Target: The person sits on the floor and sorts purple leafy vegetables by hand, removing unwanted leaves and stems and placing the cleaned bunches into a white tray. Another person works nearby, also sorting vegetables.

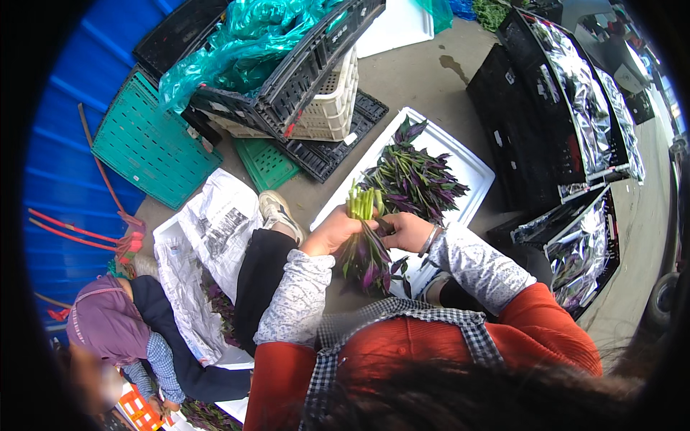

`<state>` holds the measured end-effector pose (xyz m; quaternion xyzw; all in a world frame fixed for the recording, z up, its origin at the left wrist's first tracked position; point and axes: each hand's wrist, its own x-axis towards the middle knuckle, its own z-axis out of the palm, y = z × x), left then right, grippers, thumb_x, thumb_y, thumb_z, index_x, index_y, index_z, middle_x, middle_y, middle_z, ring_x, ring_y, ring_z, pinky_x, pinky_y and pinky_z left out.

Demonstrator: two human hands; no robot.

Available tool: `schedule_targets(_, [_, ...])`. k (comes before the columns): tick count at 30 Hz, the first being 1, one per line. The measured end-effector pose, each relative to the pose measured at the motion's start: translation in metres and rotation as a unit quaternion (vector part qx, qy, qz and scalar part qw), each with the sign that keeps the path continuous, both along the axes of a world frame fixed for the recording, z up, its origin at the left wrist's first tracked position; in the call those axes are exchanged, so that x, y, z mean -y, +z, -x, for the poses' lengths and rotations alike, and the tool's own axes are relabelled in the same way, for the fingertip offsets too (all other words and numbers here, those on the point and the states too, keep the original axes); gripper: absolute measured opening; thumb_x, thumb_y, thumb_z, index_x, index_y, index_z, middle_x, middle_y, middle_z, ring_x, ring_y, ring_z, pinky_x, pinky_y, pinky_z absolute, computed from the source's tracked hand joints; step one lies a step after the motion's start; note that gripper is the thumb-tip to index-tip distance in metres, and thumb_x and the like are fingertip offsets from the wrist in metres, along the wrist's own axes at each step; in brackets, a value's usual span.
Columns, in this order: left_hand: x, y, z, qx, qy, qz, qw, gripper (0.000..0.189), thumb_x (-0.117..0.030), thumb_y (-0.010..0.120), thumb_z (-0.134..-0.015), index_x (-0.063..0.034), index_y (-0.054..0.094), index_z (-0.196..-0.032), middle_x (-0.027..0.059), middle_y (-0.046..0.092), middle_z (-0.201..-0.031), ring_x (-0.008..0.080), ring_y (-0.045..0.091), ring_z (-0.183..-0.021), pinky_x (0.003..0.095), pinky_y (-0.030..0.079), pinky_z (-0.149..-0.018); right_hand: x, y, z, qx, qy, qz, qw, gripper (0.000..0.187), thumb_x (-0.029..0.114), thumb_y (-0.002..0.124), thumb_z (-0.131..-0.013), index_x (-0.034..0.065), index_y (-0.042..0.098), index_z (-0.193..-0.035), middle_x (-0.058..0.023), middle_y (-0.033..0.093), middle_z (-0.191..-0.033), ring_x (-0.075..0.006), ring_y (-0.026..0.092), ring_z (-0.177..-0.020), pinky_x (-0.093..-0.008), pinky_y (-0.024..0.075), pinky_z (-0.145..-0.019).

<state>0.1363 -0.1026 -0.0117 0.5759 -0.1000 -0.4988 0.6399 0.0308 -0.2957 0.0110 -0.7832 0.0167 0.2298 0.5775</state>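
My left hand (pixel 338 229) is closed around a bunch of leafy greens (pixel 368 258) with purple-green leaves. Its pale green cut stems point away from me, and the leaves hang toward my lap. At the right side of that bunch, the fingers of my right hand (pixel 407 231) pinch a dark leaf or stem; which one is hard to tell. Just beyond both hands lies a pile of the same purple-leaved greens (pixel 418 175) in a white foam tray (pixel 469 186). A few loose leaves (pixel 400 268) sit below my right hand.
Black crates with silvery lining (pixel 539 118) are stacked at right. A black crate holding teal plastic film (pixel 259 48) rests on cream crates (pixel 329 108) ahead. At left, a white sack (pixel 221 231) drapes a foam box with purple leaves. A co-worker in a purple head covering (pixel 110 318) handles something lower left.
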Motion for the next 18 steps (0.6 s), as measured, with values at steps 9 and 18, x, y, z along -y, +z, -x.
schedule_targets(9, [-0.046,0.055,0.077,-0.018,-0.054,0.000,0.998,0.021,-0.003,0.071,-0.083,0.0006,0.068,-0.103,0.0058,0.070,-0.098,0.0169,0.065,-0.092,0.0312,0.051,-0.084,-0.024,0.051,0.080,-0.120,-0.070,-0.160,0.977,0.032,0.029,0.065,-0.097,-0.0029,0.069,-0.097,-0.0003,0.062,-0.070,-0.0090,0.054,-0.060,-0.0260,0.0453,-0.058])
schedule_targets(18, [-0.070,0.024,0.078,-0.080,-0.038,-0.032,0.996,0.024,-0.006,0.068,-0.085,0.0038,0.065,-0.107,0.0117,0.070,-0.097,0.0213,0.068,-0.088,0.0323,0.052,-0.083,0.003,0.028,0.070,-0.101,-0.148,-0.071,0.981,0.018,0.015,0.066,-0.082,-0.0005,0.066,-0.072,-0.0047,0.063,-0.064,-0.0127,0.058,-0.050,-0.0285,0.0497,-0.051])
